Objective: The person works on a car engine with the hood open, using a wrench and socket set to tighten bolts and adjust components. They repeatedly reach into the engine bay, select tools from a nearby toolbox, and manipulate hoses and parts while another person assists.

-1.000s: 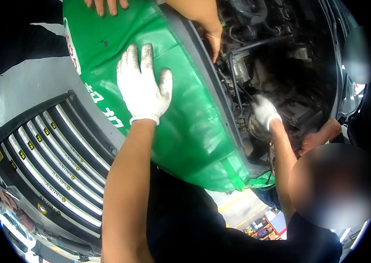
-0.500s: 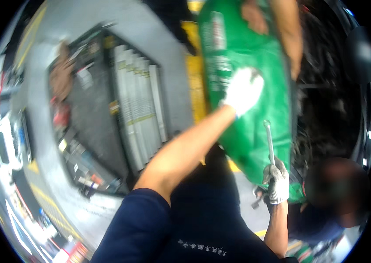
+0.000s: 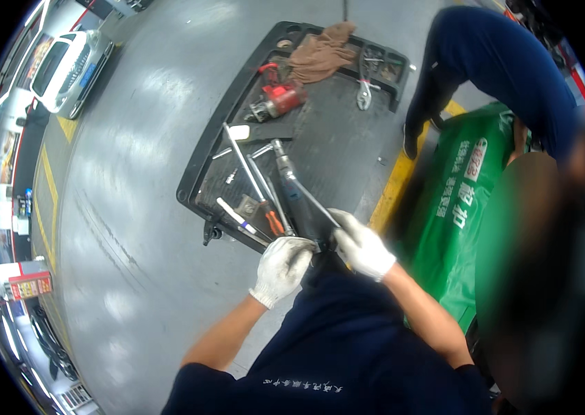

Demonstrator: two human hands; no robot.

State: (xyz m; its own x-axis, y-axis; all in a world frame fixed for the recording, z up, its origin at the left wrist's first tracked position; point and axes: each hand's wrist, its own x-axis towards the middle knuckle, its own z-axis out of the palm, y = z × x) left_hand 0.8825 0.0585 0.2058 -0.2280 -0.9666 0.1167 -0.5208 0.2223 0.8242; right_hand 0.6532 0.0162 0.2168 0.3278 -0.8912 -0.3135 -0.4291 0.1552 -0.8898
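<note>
My gloved left hand (image 3: 282, 270) is closed at the cart's near edge, by the handle ends of several tools; what its fingers hold is hidden. My gloved right hand (image 3: 359, 245) grips a silver wrench (image 3: 320, 207) lying at an angle over a dark, long tool with a metal head (image 3: 284, 162). Beside them on the black tool cart (image 3: 334, 124) are a long bar (image 3: 244, 160), an orange-handled tool (image 3: 271, 218), a white-handled tool (image 3: 233, 213), a red power tool (image 3: 281, 97), a brown rag (image 3: 316, 57) and pliers (image 3: 364, 93).
At right, a co-worker in dark blue (image 3: 489, 52) bends over a green fender cover (image 3: 437, 242) on a car. A yellow floor line (image 3: 394, 194) runs between cart and car. A white car (image 3: 71, 69) stands at upper left on the grey floor (image 3: 133, 173).
My view has swung left from the engine bay to the cart. My left hand has left the green cover, and both hands are now at the tools, the right still holding a wrench.
</note>
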